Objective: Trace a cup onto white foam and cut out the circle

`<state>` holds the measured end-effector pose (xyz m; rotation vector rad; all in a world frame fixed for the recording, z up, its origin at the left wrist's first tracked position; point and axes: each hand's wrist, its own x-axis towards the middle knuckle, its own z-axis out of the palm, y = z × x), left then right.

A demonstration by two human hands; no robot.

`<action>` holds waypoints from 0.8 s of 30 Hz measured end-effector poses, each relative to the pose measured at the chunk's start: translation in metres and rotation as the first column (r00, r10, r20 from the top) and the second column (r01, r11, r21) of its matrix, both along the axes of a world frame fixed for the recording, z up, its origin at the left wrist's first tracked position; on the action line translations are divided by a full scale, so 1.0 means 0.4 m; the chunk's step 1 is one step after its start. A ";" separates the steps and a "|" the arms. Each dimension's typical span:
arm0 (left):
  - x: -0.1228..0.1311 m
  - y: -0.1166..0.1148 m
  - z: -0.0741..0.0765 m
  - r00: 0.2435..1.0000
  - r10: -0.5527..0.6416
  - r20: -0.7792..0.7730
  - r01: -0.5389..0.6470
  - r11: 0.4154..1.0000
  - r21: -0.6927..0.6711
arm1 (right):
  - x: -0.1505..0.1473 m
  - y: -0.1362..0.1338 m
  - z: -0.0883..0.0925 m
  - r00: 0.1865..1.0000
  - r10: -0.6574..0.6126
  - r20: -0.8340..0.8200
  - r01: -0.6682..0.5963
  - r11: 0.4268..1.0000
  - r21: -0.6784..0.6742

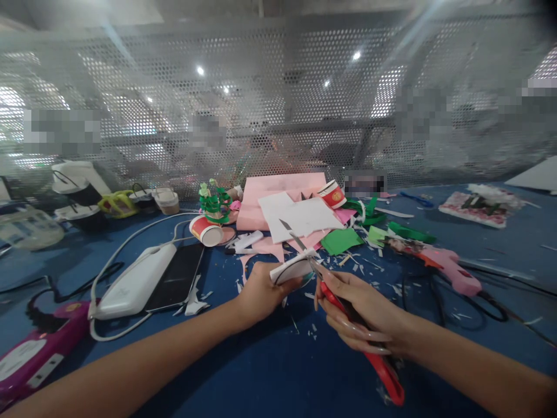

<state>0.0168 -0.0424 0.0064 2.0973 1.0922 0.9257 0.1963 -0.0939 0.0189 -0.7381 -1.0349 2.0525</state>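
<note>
Left hand (263, 293) pinches a small white paper piece (288, 269) with a dark curved line on it, held up over the middle of the near bench (261, 371). Right hand (365, 310) grips red-handled scissors (333, 295), fingers wrapped round the handles, nails long. Blades are at the right end of the white paper piece, one blade showing past its upper edge, pointing away and left; other blade mostly hidden, can't tell how wide they stand

Just beyond the hands: irregular white sheet (300, 216) lying over a larger pink sheet (270, 191), green paper (342, 241) to its right, paper scraps (357, 267) scattered around. Two red-and-white paper cups, both tipped: one (201, 227) left of the sheets, the other (333, 194) at the white sheet's far right. Green leafy craft plant (214, 204) just behind the left cup

Right side: pink glue gun (450, 268), nozzle end toward the paper pile, and blue scissors (418, 199) farther back

Left side: white power bank (136, 281) with a white cable, dark smartphone (176, 276) right beside it, magenta power strip (47, 351) nearer the person. Lidded cups (78, 190) sit at back left, perforated metal screen (278, 69) behind the bench
</note>
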 end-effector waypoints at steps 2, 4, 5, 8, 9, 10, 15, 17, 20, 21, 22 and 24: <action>0.000 -0.004 0.002 1.000 -0.018 -0.018 0.019 0.999 0.026 | 0.000 0.001 0.003 1.000 0.000 -0.001 0.000 1.000 0.002; 0.002 -0.004 0.003 1.000 -0.017 0.007 0.017 1.000 0.008 | -0.001 0.004 0.004 1.000 0.000 -0.010 0.000 1.000 0.009; 0.004 -0.002 0.003 0.999 -0.014 0.035 0.014 1.000 -0.021 | -0.001 0.006 0.004 1.000 0.003 -0.012 -0.003 1.000 0.014; 0.011 0.008 0.004 0.984 0.047 0.170 -0.023 0.990 -0.138 | 0.000 0.010 -0.001 1.000 0.007 -0.011 -0.007 1.000 0.023; 0.013 0.012 0.005 0.974 0.070 0.215 -0.033 0.985 -0.171 | 0.000 0.011 -0.003 1.000 0.009 -0.007 -0.009 1.000 0.024; 0.015 0.015 0.006 0.964 0.088 0.251 -0.039 0.980 -0.194 | 0.001 0.010 -0.004 1.000 0.011 -0.001 -0.011 1.000 0.023; 0.013 0.009 0.009 0.974 0.094 0.207 -0.059 0.984 -0.167 | -0.002 0.000 0.002 0.999 0.008 0.032 -0.009 1.000 0.022; 0.009 0.001 0.008 0.993 0.051 0.108 -0.039 0.993 -0.114 | -0.003 -0.004 0.007 1.000 0.008 0.026 -0.009 1.000 0.024; 0.007 -0.003 0.004 0.999 0.029 0.027 -0.027 0.996 -0.090 | -0.006 -0.003 0.007 1.000 -0.003 0.006 0.003 1.000 0.025; 0.007 -0.002 0.003 0.998 0.054 0.035 -0.051 0.994 -0.093 | -0.006 0.001 0.005 1.000 -0.015 0.002 0.015 1.000 0.027; 0.008 -0.001 0.003 0.995 0.086 0.057 -0.080 0.992 -0.099 | -0.006 0.005 0.003 0.999 -0.032 -0.001 0.032 0.999 0.031; 0.012 0.004 0.005 0.984 0.135 0.119 -0.120 0.985 -0.126 | -0.004 0.016 0.002 0.996 -0.085 -0.007 0.085 0.996 0.039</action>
